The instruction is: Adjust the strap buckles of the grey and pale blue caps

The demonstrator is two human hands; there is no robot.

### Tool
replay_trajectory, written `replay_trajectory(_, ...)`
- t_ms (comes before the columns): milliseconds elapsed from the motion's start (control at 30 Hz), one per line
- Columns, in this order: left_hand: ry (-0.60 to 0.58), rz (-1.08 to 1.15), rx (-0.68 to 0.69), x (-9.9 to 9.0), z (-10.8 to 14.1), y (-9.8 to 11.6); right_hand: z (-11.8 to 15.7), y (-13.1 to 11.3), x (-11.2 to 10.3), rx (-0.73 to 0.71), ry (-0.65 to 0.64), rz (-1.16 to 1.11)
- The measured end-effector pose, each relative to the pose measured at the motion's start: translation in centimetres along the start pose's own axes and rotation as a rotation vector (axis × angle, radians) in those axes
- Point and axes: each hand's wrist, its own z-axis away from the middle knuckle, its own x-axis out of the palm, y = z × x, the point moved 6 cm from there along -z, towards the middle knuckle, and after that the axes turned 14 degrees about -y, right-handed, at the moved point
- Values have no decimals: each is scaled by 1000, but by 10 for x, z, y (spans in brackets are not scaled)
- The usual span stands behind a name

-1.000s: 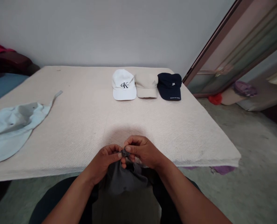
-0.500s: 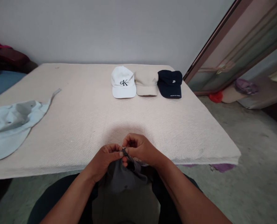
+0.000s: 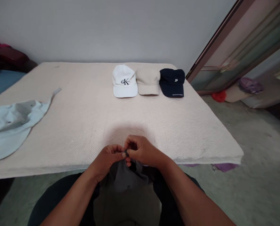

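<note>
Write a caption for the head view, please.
Two hands pinch a dark cap's strap; three caps sit in a row beyond.

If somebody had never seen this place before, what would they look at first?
Probably the three caps in a row at the far side of the covered table: a white cap, a beige cap and a dark blue cap. Next, maybe the left hand and right hand, pinching part of a dark grey cap at the near edge.
</note>
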Motion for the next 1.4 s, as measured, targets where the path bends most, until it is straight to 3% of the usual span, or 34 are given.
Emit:
replay_trajectory(567, -33, -23, 28, 2, -1, -1, -2, 1, 0, -4, -126, -175)
replay_trajectory(867, -29, -13, 37, 0, -4, -3, -3, 8, -2, 9, -51, -93)
replay_trajectory(1167, -28, 14, 15, 2, -3, -3, -2, 4, -2, 26, -107, -224)
replay_trajectory(1400, 15, -65, 43, -2, -6, -4, -4, 9, -2, 37, -60, -165)
